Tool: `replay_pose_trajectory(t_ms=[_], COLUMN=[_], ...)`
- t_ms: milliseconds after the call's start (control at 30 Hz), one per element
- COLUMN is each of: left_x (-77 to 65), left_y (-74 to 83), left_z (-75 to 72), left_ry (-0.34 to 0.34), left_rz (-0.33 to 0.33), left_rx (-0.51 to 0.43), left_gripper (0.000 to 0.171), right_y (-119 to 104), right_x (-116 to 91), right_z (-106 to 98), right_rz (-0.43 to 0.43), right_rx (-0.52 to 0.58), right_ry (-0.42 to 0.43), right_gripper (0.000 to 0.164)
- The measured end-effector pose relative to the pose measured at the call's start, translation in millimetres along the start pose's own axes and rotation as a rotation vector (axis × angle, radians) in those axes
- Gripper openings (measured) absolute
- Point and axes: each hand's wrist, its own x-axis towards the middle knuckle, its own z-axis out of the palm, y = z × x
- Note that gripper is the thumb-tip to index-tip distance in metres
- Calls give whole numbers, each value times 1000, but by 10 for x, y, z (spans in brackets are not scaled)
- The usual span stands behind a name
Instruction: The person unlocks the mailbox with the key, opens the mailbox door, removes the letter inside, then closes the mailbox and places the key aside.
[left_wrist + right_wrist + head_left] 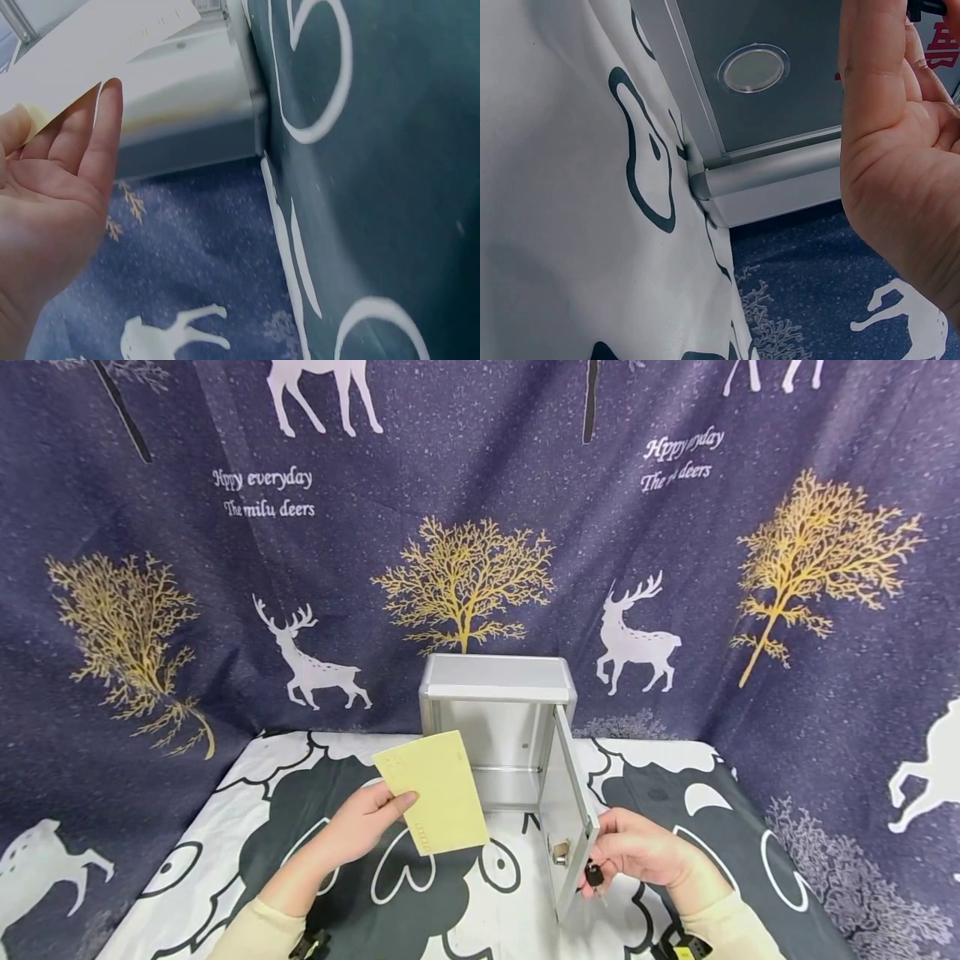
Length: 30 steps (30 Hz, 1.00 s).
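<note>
My left hand (367, 818) pinches a yellow envelope (442, 797) between thumb and fingers, in front of the left part of a silver-grey metal mailbox (495, 672). The envelope leans to one side and overlaps the opening of the box. On the right the box door (562, 802) stands swung out, with a metal lock (560, 853) on its inner face. At the door's outer side my right hand (637, 847) holds a black-headed key (595, 873), its fingers close round the door edge. In the right wrist view the door's front shows an oval window (754, 70).
The mailbox stands at the back of a table covered by a black and white cartoon cloth (405, 910). Right behind it hangs a dark blue curtain (480, 468) with deer and trees. A shelf-like bar (506, 769) crosses the inside of the box.
</note>
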Motion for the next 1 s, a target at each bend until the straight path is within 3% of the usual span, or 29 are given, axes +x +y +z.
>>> replay_pose_trajectory(t_ms=[267,633,767,900,1000], left_x=[-170,-340,-392,-430,-446], left_y=[-25,-140,-214,-293,-359], left_z=[-211,-493,-593,-661,-711], left_ry=[97,250,254,259,263], left_rz=[-40,-202,-235,-257,-265], left_rx=[-28,-54,-81,-84,-97], left_gripper=[33,33,34,35,37], right_y=[-12,-14,-14,-6,-3], right_x=[-5,-3,-1,-4,-5], right_z=[5,7,11,1,-8], right_rz=[4,15,16,12,7], right_rx=[-14,-38,-40,-29,-30], right_ry=[1,13,22,13,6], right_gripper=[24,21,34,19,17])
